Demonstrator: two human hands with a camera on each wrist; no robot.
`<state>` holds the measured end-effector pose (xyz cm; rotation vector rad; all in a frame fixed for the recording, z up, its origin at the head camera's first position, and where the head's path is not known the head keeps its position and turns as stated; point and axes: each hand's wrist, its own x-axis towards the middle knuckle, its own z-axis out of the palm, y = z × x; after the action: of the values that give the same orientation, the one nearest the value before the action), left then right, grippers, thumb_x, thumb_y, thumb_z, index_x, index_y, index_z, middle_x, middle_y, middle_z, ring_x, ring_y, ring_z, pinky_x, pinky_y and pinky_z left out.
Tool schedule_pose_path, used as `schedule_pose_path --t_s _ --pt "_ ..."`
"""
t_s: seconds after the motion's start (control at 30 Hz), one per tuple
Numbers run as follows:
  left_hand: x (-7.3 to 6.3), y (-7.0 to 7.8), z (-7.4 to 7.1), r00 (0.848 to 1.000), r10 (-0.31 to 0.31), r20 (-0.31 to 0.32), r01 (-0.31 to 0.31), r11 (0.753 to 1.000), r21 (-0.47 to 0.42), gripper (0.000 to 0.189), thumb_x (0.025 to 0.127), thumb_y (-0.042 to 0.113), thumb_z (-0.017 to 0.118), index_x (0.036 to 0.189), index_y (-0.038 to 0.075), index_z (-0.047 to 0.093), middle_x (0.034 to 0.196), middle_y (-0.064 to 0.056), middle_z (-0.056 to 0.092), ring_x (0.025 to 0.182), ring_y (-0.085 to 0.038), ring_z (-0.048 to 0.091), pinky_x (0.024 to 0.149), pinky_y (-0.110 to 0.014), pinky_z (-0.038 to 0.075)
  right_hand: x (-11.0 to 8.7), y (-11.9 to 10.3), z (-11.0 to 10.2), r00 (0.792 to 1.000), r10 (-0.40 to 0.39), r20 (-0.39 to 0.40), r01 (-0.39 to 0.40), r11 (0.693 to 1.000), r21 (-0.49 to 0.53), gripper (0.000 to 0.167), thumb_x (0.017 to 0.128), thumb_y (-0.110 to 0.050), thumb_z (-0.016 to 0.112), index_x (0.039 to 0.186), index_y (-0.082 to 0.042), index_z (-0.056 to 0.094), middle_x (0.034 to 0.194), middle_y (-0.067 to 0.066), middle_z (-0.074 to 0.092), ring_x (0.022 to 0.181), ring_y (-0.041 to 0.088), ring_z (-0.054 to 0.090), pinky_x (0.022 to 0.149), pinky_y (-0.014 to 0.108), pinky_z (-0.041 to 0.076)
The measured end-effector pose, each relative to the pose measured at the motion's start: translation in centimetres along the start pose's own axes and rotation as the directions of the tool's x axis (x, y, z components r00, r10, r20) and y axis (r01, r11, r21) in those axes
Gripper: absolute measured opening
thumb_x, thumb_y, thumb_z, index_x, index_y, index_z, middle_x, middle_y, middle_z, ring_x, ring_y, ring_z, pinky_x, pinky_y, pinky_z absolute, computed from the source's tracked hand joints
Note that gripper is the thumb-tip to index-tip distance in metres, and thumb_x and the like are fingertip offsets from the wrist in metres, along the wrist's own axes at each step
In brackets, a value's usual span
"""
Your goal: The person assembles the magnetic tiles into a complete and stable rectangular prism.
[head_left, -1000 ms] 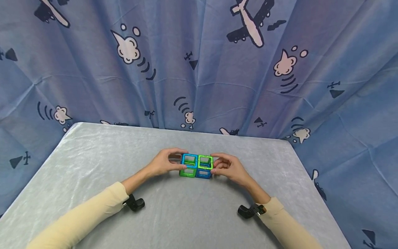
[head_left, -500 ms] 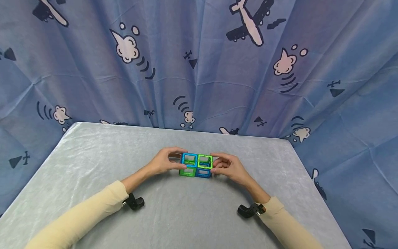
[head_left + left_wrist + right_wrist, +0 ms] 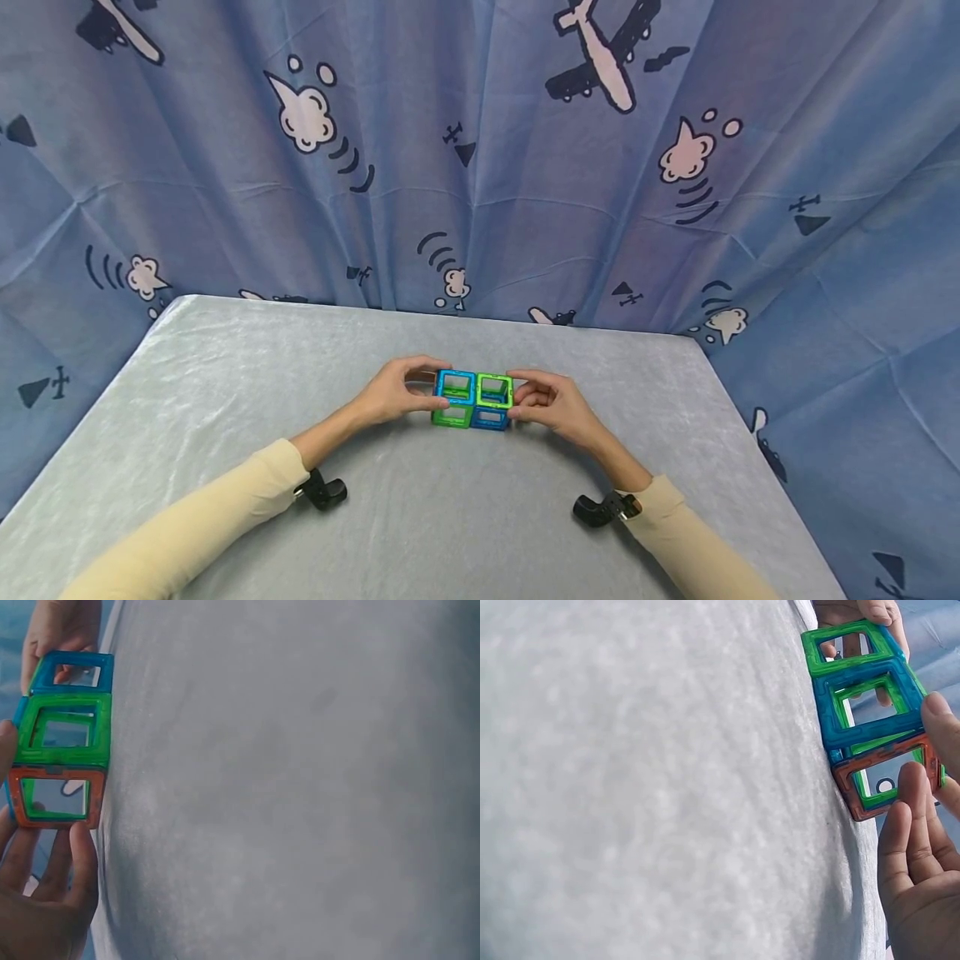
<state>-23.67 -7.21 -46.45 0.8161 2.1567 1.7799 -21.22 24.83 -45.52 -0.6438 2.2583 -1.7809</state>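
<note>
Two joined cubes of see-through-framed magnetic tiles (image 3: 476,392) stand side by side on the table in the head view. On top are a blue tile (image 3: 457,373) at left and a green one (image 3: 495,377) at right; the front colours are reversed. My left hand (image 3: 390,392) holds the left end, thumb at the front top edge and index finger at the back. An orange end tile (image 3: 96,799) faces it in the left wrist view. The right hand (image 3: 557,404) grips the opposite end, where another orange tile (image 3: 847,791) shows beside its fingers in the right wrist view.
A pale grey cloth covers the table (image 3: 465,517). Behind it hangs a blue curtain (image 3: 420,125) printed with aeroplanes and clouds. Black wrist cameras (image 3: 326,492) stick out from both cream sleeves, low over the cloth.
Almost nothing differs: both hands keep their hold on the tile cubes, which stay in nearly the same place.
</note>
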Motion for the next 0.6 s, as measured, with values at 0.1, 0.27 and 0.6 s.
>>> schedule_pose_path --t_s 0.1,0.27,0.6 --pt "-0.02 0.02 0.02 1.0 -0.002 -0.005 0.002 1.0 -0.006 0.054 0.083 0.006 0.086 0.133 0.001 0.064 0.129 -0.017 0.064 0.119 -0.032 0.061 0.089 -0.036 0.056 0.01 0.01 0.03 1.0 0.001 0.0 -0.001 1.0 0.004 0.055 0.085 0.004 0.08 0.137 0.003 0.06 0.1 0.023 0.066 0.08 0.019 0.068 0.072 0.029 0.059" --pt "-0.05 -0.1 0.01 1.0 -0.005 -0.012 0.004 1.0 -0.029 0.057 0.082 0.004 0.086 0.134 -0.002 0.063 0.131 -0.016 0.064 0.121 -0.032 0.06 0.09 -0.036 0.055 0.05 -0.06 0.06 1.0 0.002 -0.003 -0.002 1.0 0.007 0.055 0.085 0.006 0.079 0.137 0.004 0.06 0.1 0.025 0.066 0.08 0.019 0.068 0.071 0.029 0.058" --pt "-0.08 -0.29 0.1 1.0 -0.001 -0.017 0.0 0.999 -0.045 0.058 0.083 0.001 0.084 0.136 -0.004 0.061 0.133 -0.017 0.062 0.123 -0.033 0.059 0.092 -0.036 0.055 0.14 0.15 0.0 1.0 -0.016 0.002 0.016 1.0 0.003 0.056 0.085 0.003 0.08 0.137 0.005 0.06 0.1 0.024 0.066 0.081 0.019 0.068 0.07 0.031 0.059"
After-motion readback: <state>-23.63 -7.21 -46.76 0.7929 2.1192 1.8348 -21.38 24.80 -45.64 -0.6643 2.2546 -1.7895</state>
